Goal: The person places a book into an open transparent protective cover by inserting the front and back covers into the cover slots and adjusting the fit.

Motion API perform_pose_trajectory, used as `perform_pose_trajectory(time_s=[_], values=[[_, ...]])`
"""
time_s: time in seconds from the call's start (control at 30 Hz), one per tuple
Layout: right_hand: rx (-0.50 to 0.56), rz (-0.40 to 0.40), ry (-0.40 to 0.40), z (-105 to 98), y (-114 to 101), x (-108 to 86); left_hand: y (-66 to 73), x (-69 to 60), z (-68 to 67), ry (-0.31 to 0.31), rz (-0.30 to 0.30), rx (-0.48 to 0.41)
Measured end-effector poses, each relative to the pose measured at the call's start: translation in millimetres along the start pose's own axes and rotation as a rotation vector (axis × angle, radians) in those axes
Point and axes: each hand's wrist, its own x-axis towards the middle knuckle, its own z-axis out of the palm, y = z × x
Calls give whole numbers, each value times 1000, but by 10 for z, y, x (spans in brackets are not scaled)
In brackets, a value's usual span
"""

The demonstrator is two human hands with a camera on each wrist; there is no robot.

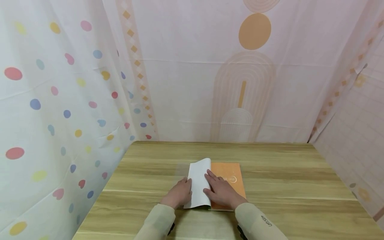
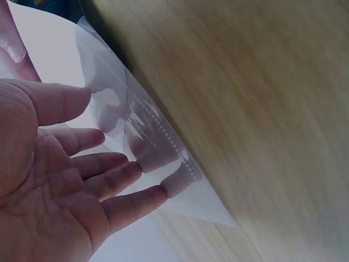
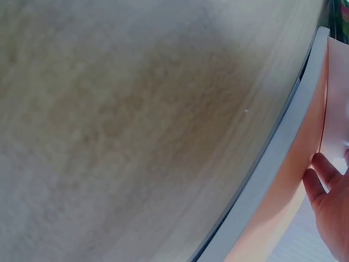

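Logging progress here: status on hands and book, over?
Left hand at white sheet, left side. Right hand over orange book, at sheet's right edge. Nothing seen blocking.

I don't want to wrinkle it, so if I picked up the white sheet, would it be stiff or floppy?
Probably floppy: the white sheet bows along its lower edge. It's likely light, as it looks much thinner than the orange book. The clear film by its edge might feel slippery, because it shines.
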Motion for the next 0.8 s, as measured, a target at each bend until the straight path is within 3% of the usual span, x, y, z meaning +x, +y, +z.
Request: perform_pose_trajectory(time_s=[0.53, 0.8], values=[[-61, 47, -35, 25, -30, 55, 1, 6, -8, -24, -35, -36], [37, 65, -7, 75, 0, 35, 13, -9, -35, -18, -22, -20]])
